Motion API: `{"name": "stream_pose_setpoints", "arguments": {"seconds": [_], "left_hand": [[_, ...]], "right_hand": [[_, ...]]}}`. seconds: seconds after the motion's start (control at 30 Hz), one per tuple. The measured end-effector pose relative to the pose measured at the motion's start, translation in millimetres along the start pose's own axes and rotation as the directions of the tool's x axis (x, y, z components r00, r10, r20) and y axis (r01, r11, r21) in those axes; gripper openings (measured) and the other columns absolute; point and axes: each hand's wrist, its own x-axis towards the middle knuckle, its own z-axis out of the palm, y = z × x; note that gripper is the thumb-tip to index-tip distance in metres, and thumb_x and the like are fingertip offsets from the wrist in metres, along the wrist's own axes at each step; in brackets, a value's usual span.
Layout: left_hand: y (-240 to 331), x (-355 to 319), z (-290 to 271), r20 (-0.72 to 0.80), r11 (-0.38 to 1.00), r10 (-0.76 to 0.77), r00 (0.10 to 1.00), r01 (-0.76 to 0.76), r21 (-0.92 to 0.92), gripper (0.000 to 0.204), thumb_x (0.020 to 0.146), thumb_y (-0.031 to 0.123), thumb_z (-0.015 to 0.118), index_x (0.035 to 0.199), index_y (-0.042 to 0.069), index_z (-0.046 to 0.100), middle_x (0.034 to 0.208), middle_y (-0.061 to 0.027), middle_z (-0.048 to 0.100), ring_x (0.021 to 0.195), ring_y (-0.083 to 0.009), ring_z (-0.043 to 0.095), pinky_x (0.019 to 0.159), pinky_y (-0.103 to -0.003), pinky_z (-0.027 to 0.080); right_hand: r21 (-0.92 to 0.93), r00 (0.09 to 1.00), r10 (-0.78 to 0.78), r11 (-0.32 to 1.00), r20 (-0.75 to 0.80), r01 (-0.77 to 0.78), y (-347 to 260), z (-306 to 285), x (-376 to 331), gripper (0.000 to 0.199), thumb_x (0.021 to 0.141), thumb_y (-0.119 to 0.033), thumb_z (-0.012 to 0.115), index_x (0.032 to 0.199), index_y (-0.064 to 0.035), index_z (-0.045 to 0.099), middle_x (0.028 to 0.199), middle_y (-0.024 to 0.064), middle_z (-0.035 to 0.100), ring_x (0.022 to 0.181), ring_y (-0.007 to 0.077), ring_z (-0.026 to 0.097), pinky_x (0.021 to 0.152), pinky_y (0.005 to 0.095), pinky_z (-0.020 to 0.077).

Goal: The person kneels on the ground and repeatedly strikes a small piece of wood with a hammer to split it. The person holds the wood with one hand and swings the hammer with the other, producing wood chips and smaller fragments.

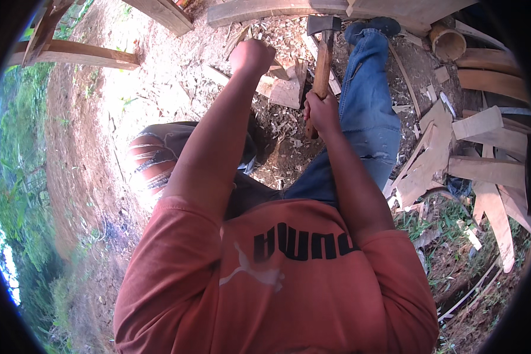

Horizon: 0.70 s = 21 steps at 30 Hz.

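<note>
My right hand (323,112) is wrapped around the wooden handle of a hatchet (323,68). Its dark metal head points away from me, near my right foot. Farther forward and to the left, my left hand (252,57) is closed in a fist around a piece of wood (280,72); most of that piece is hidden by the hand. Just under it on the ground lies a pale wooden block (284,91), with wood chips (286,127) scattered around. The hatchet head is apart from the left hand and the block.
A long curved timber (265,10) lies across the far side. Wooden beams (82,54) stand at the far left. Cut boards and offcuts (430,156) pile up on the right, beside a hollow round piece (448,43). My legs (369,106) are spread around the work area.
</note>
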Motion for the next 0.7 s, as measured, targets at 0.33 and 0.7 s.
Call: {"name": "stream_pose_setpoints", "arguments": {"seconds": [0.33, 0.7], "left_hand": [[8.6, -0.1, 1.0, -0.001, 1.0, -0.009, 1.0, 0.009, 0.018, 0.046, 0.097, 0.043, 0.063, 0.116, 0.007, 0.084, 0.12, -0.0199, 0.082, 0.111, -0.0358, 0.08, 0.097, -0.047, 0.063], [-4.4, 12.7, 13.5, -0.032, 0.999, 0.026, 0.999, -0.025, 0.032, 0.054, 0.105, 0.056, 0.054, 0.109, 0.012, 0.086, 0.109, -0.0161, 0.083, 0.103, -0.0331, 0.081, 0.092, -0.047, 0.064]], "right_hand": [[-0.022, 0.927, 0.374, 0.928, 0.04, -0.373, 42.9, -16.6, 0.3, 0.025, 0.095, -0.019, 0.066, 0.078, -0.0021, 0.063, 0.061, 0.0071, 0.062, 0.047, 0.0185, 0.06, 0.046, 0.0365, 0.0488], [-0.387, 0.927, 0.375, 0.856, 0.008, -0.343, 38.1, 1.9, -7.2, 0.025, 0.097, -0.02, 0.064, 0.078, -0.0046, 0.06, 0.061, 0.0055, 0.059, 0.047, 0.0171, 0.057, 0.048, 0.0386, 0.0498]]}}
